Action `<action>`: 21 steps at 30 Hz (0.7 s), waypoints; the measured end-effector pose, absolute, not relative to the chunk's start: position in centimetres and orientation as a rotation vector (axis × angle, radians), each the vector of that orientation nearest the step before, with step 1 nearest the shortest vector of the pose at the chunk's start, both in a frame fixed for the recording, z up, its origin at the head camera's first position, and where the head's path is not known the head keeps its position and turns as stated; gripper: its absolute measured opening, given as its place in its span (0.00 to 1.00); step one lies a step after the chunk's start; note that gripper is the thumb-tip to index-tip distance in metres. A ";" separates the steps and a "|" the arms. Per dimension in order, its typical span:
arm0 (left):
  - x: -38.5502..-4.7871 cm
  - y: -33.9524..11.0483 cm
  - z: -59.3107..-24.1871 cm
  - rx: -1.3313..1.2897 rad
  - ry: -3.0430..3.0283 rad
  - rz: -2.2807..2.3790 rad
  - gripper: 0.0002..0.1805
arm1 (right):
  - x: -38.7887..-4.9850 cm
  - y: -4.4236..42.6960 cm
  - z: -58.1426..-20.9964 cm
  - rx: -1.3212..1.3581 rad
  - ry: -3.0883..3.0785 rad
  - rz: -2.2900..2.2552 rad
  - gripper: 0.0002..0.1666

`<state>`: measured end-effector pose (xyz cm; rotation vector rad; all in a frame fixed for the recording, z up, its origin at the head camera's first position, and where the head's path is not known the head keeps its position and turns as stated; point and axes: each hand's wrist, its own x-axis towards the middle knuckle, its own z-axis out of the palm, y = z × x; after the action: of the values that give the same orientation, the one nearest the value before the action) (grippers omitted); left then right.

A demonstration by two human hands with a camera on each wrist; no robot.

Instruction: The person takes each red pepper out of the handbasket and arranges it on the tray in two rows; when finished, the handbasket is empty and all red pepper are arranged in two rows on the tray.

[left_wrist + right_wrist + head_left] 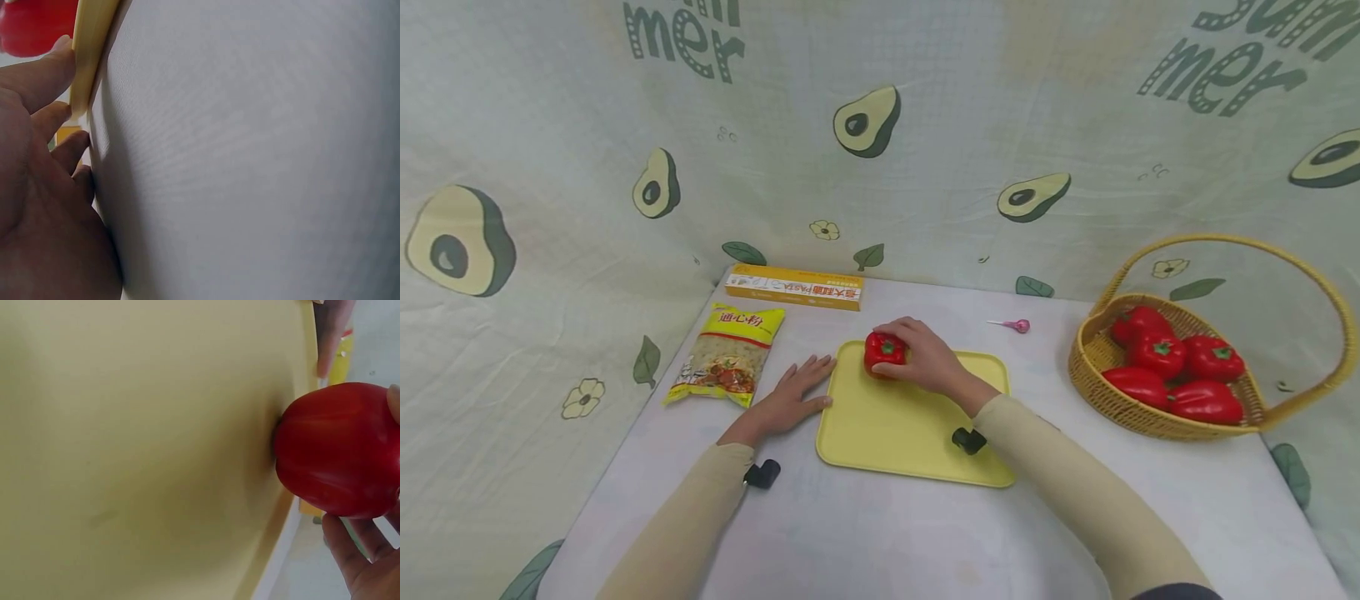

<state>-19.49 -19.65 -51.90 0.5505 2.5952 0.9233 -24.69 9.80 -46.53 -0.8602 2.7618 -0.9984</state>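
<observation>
A red bell pepper (882, 350) stands at the back left of a yellow tray (887, 433), its green stem facing up. My right hand (925, 357) holds it from the right, thumb on the near side and fingers around the far side. In the right wrist view the pepper (337, 450) appears at or very close to the tray surface (137, 425). My left hand (788, 400) lies on the table with fingers straight, its fingertips at the tray's left edge; the left wrist view shows thumb and fingers by the tray rim (94, 50).
A wicker basket (1105, 396) with several red bell peppers stands at the right. A yellow pasta bag (726, 354) lies left of the tray, and an orange pasta box (793, 287) lies at the back. Behind the tray is a pink lollipop (1018, 326). An avocado-print cloth hangs behind the table.
</observation>
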 end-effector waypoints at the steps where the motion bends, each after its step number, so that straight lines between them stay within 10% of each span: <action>1: -19.5 -19.6 -51.9 0.546 2.595 0.917 0.40 | -24.7 9.6 -46.6 -0.863 2.766 -0.995 0.38; 21: -19.3 -19.4 -51.4 0.535 2.592 0.938 0.41 | -25.8 6.4 -46.8 -0.876 2.785 -0.946 0.38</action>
<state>-19.33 -19.41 -51.39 0.5345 2.5924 0.9378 -25.78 6.42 -46.76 -0.8762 2.7855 -0.9459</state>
